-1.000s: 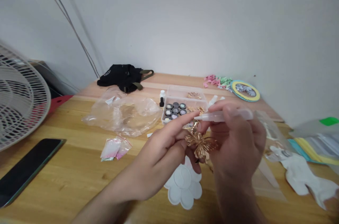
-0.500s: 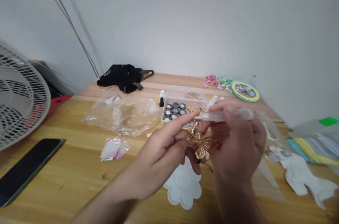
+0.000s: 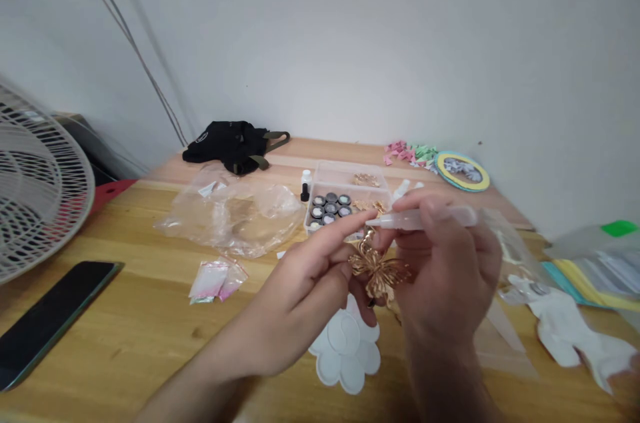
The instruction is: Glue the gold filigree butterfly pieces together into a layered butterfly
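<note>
Between the thumb and fingers of my left hand [image 3: 300, 303] is a gold metal butterfly ornament [image 3: 379, 270], held up above the table. My right hand [image 3: 450, 276] grips a translucent white plastic tube with a narrow nozzle [image 3: 407, 219]. Its tip points left and sits at the top of the ornament, close to my left index fingertip. Whether the tip touches the metal I cannot tell. Below the hands lies a white flower-shaped palette [image 3: 345, 350], partly covered by my left fingers. Behind them stands an open clear plastic box [image 3: 320, 176] with several small round pots [image 3: 331, 208] and gold pieces.
Left of the box lies a crumpled clear plastic bag [image 3: 235, 216], with small zip bags [image 3: 216, 280] nearer. A phone [image 3: 55, 323] and a fan [image 3: 40, 183] are at far left. A black bag [image 3: 230, 146] rests behind; white cloth-like material [image 3: 565, 330] lies right.
The butterfly ornament has tilted slightly in my left fingers. Both hands and the tube stay in nearly the same place.
</note>
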`<state>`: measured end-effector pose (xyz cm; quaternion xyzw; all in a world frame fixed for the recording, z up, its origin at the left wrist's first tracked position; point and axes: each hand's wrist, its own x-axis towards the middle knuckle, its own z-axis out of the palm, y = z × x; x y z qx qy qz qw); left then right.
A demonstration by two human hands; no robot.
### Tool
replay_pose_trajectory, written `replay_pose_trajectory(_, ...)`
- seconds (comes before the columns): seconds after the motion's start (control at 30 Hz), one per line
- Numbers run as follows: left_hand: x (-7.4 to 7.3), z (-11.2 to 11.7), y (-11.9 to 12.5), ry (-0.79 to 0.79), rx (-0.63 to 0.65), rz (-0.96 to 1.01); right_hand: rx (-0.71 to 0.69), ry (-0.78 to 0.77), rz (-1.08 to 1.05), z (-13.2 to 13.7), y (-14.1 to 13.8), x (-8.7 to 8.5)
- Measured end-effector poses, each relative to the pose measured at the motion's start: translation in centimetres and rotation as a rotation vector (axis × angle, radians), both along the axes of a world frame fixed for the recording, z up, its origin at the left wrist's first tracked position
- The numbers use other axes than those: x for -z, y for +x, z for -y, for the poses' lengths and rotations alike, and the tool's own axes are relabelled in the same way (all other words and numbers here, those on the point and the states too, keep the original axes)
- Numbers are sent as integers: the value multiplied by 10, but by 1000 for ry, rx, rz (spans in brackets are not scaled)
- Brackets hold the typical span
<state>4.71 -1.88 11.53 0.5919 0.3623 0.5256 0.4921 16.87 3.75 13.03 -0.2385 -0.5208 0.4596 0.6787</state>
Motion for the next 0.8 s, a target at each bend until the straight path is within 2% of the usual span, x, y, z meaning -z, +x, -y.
replay_pose_trajectory(0.33,-1,0,1,8,-20,-12,17,12,35,0,1,0)
replay_pose_trajectory(0.8,1,-2,0,41,-18,-26,-23,1,-59,-3,-5,-1)
